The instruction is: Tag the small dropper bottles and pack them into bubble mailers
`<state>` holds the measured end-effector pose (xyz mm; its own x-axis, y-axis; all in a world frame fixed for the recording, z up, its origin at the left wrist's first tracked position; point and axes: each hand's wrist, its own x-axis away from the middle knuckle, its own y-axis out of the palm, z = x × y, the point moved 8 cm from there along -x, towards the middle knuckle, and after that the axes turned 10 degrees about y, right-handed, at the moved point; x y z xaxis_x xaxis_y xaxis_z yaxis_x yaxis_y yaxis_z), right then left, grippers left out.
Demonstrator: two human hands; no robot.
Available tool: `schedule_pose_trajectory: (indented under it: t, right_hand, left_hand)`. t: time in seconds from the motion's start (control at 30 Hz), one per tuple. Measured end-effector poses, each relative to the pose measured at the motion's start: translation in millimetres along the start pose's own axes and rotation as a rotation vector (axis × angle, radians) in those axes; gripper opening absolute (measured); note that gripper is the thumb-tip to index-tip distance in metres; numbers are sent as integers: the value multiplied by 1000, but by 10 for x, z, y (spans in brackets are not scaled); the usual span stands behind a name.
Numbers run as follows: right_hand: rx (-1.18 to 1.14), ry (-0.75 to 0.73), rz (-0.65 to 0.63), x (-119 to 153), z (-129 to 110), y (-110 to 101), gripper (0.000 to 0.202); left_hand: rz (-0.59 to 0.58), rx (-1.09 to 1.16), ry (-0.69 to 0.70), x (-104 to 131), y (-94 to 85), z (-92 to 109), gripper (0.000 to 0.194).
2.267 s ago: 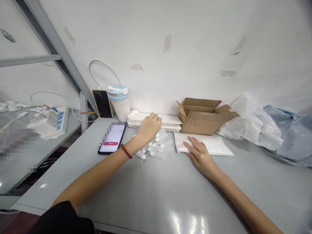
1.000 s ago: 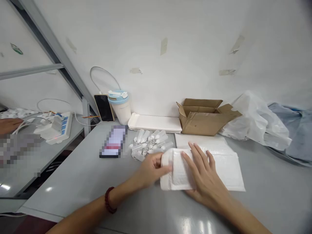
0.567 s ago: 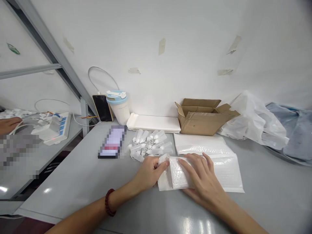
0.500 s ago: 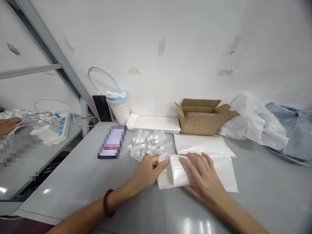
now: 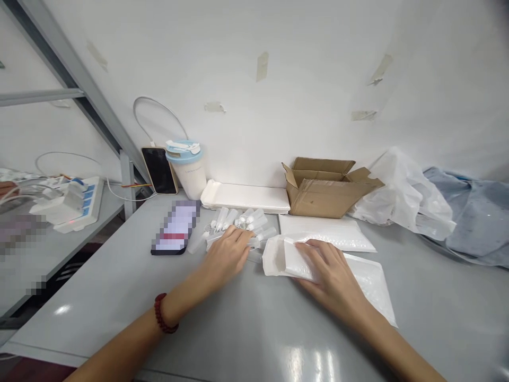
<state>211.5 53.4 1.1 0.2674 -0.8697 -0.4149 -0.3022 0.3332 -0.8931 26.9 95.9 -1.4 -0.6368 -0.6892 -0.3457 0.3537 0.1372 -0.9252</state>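
Observation:
My left hand (image 5: 226,254) is at the near edge of a pile of small translucent plastic bottles (image 5: 256,220), its fingers curled down over some of them; whether it grips one is hidden. My right hand (image 5: 328,265) is wrapped round a white bubble mailer (image 5: 298,260), thumb below and fingers on top. The mailer's open end faces left, toward the pile. Another white bubble mailer (image 5: 374,281) lies flat under and beyond my right hand, and one more mailer (image 5: 330,233) lies behind it.
Along the wall stand a phone (image 5: 159,170), a lidded cup (image 5: 191,172), a stack of white envelopes (image 5: 248,197) and an open cardboard box (image 5: 322,196). A pixelated phone (image 5: 175,227) lies left. Plastic bags (image 5: 401,196) and blue cloth (image 5: 477,217) sit right; a person's hand (image 5: 8,188) shows far left.
My left hand has let go of the mailer's edge and moved left and up onto the bottles. The mailer stays in my right hand, slightly higher and with its mouth apart.

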Motion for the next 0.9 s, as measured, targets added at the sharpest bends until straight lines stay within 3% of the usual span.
schedule_pose_trajectory:
  t: [0.17, 0.3, 0.4, 0.53, 0.7, 0.9]
  right_hand:
    - [-11, 28, -9, 0, 30, 33, 47]
    - [-14, 29, -9, 0, 14, 34, 47]
    - [-37, 32, 3, 1, -6, 17, 47]
    - [-47, 31, -14, 10, -30, 32, 46]
    - [-60, 27, -33, 19, -48, 40, 45]
    - [-123, 50, -69, 17, -92, 4, 47]
  left_hand:
    - [108, 62, -53, -17, -144, -32, 22]
    - [268, 328, -230, 22, -286, -124, 22]
    - [312, 666, -391, 61, -258, -187, 28]
    - [341, 982, -477, 69, -189, -174, 40]
    - [333, 1104, -515, 66, -134, -123, 43]
    - [360, 1149, -475, 76, -63, -71, 28]
